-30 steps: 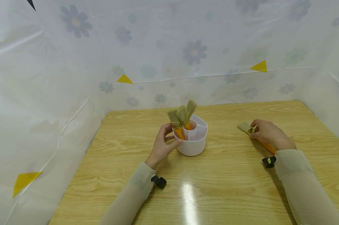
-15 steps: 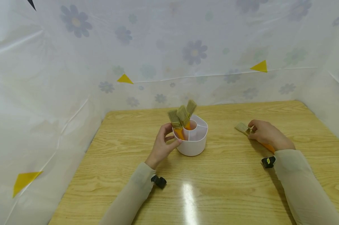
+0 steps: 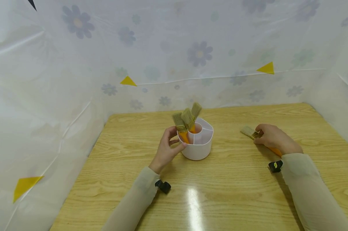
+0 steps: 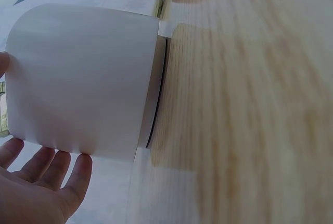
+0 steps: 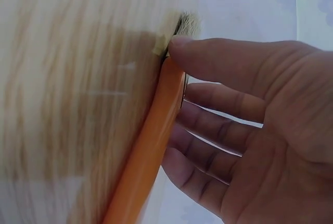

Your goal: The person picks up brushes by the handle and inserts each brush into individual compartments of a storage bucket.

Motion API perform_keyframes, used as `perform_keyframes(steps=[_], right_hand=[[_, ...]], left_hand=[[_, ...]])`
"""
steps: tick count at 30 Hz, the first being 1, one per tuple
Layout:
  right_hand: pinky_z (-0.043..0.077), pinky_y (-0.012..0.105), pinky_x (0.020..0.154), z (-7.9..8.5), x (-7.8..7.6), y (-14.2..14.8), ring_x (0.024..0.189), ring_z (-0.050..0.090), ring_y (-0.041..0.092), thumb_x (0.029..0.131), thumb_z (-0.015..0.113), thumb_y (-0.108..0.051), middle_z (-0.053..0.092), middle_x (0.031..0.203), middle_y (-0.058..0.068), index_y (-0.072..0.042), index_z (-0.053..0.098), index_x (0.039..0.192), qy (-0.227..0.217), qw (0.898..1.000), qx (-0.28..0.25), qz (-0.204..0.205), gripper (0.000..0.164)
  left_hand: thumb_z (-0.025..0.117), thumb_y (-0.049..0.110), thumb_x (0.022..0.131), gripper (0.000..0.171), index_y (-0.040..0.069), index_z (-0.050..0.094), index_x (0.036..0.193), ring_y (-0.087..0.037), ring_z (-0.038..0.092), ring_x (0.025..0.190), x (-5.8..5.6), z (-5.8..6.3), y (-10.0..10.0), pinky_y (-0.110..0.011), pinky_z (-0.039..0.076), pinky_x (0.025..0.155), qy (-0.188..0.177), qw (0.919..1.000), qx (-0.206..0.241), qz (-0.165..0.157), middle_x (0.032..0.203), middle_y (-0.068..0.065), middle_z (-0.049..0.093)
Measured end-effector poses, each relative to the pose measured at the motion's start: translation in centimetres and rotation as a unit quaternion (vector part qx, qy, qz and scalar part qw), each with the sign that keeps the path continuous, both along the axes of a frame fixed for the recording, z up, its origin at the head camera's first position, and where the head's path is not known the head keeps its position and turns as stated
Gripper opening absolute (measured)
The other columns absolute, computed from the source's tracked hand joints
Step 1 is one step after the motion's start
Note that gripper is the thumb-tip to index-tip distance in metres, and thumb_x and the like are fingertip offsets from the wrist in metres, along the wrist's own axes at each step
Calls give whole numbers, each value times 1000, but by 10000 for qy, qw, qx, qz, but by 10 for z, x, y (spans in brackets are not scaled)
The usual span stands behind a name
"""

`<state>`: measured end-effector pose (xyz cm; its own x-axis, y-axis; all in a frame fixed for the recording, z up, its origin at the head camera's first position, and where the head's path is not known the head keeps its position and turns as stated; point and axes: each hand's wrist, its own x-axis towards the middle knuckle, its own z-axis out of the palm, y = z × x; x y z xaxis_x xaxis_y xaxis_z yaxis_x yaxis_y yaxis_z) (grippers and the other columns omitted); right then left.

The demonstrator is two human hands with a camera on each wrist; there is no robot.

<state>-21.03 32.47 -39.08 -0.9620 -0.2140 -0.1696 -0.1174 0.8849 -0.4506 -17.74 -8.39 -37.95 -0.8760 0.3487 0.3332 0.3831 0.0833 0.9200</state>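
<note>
A white round desk organizer (image 3: 197, 153) with inner dividers stands mid-table, and three paintbrushes (image 3: 178, 121) with orange handles lean in it, bristles up. My left hand (image 3: 166, 150) holds its left side, thumb at the front rim; in the left wrist view several fingers (image 4: 78, 179) touch the organizer's wall (image 4: 83, 83). To the right, my right hand (image 3: 275, 138) pinches another paintbrush (image 3: 247, 131) near its metal collar. The right wrist view has the thumb on that collar and the orange handle (image 5: 143, 151) slanting down close to the tabletop.
The wood-grain table (image 3: 226, 186) has white plastic sheeting (image 3: 168, 48) with flower prints behind it and at both sides. Yellow tape triangles (image 3: 266, 68) mark the sheeting. Black wrist cameras (image 3: 163, 186) sit below both hands.
My right hand and its paintbrush have shifted slightly left, with the bristles a little lower in the head view. The left hand and organizer stay where they were.
</note>
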Motion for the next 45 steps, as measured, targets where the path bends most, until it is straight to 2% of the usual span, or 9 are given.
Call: perform_keyframes(steps=[7,17,27,45], right_hand=[[43,59,84,-4,-1,0,105,53,46,89,65,-17,53,119,33,15,48,126,100,9999,2,76,51],[44,59,82,-4,-2,0,102,54,46,89,65,-17,55,116,32,15,49,124,139,9997,138,125,50],[44,59,83,-5,-2,-1,104,54,45,89,63,-15,55,118,31,13,52,124,236,9996,36,167,46],[46,56,81,6,2,-10,104,54,42,91,63,-19,55,119,28,9,52,125,422,9989,-201,78,46]], left_hand=[[65,-1,86,61,-4,35,139,-38,41,126,0,-1,0,-57,38,100,-14,10000,58,-5,139,-21,41],[65,-1,86,61,-5,35,139,-38,41,126,0,0,0,-57,37,101,-2,10000,69,-14,139,-22,40],[65,0,87,61,-5,34,139,-39,40,126,0,0,0,-58,37,100,-19,10000,18,-14,139,-22,40],[67,1,86,62,-5,35,139,-37,42,126,0,1,0,-56,38,100,-23,10000,-57,75,139,-22,41]])
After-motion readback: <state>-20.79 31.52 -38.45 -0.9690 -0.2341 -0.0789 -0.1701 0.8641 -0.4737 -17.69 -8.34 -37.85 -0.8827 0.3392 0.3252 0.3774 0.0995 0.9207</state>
